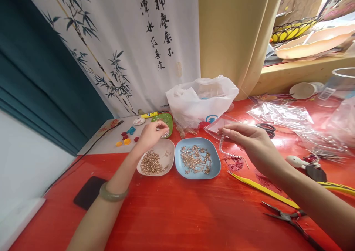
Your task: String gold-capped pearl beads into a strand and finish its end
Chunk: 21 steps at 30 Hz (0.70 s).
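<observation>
My left hand [151, 135] reaches over the green dish [168, 119], fingers pinched together on something too small to make out. A jade bangle [112, 194] circles that wrist. My right hand [251, 140] pinches one end of a string of pale beads [229, 153], which hangs down toward the red table. Below the left hand sits a white dish [166, 151] of small gold beads. Next to it stands a blue dish [213, 168] of gold findings.
A white plastic bag [201, 99] lies behind the dishes, with clear bags [280, 114] and scissors [267, 129] to the right. Yellow tweezers [263, 190] and pliers [288, 217] lie at front right. A black pad [88, 192] lies at left. Coloured beads [126, 136] rest on a grey mat.
</observation>
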Available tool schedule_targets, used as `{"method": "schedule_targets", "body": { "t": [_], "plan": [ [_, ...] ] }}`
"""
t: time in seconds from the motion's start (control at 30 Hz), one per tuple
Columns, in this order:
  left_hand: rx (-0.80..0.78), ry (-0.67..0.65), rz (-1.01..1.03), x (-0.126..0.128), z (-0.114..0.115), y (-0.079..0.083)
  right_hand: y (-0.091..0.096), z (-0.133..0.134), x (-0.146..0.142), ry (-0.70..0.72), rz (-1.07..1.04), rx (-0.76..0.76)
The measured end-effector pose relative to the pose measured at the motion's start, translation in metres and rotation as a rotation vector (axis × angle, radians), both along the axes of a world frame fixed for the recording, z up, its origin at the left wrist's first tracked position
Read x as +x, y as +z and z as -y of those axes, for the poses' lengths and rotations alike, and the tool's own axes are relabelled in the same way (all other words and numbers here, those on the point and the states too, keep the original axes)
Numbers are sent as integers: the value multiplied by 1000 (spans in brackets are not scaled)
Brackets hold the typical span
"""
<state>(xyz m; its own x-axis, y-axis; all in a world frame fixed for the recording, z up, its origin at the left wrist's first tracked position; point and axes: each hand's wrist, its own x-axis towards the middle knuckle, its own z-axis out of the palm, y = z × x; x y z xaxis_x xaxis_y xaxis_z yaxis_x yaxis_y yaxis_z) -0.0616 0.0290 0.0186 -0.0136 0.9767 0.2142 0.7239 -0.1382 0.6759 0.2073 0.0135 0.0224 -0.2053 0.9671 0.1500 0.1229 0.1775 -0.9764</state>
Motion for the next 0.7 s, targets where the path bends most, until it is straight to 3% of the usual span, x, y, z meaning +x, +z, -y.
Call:
{"method": "schedule_targets", "body": {
  "t": [0.1,0.27,0.4,0.7],
  "plan": [
    [-17,-157,10,14,6,-5,1,1,0,-1,-7,-2],
    [-11,-438,-204,47,20,-20,2,2,-2,2,14,14],
    [-15,-443,-363,60,26,-30,5,4,-4,6,44,-5],
    [58,-359,-504,71,22,-40,5,6,-6,19,19,-37]
  ]
}}
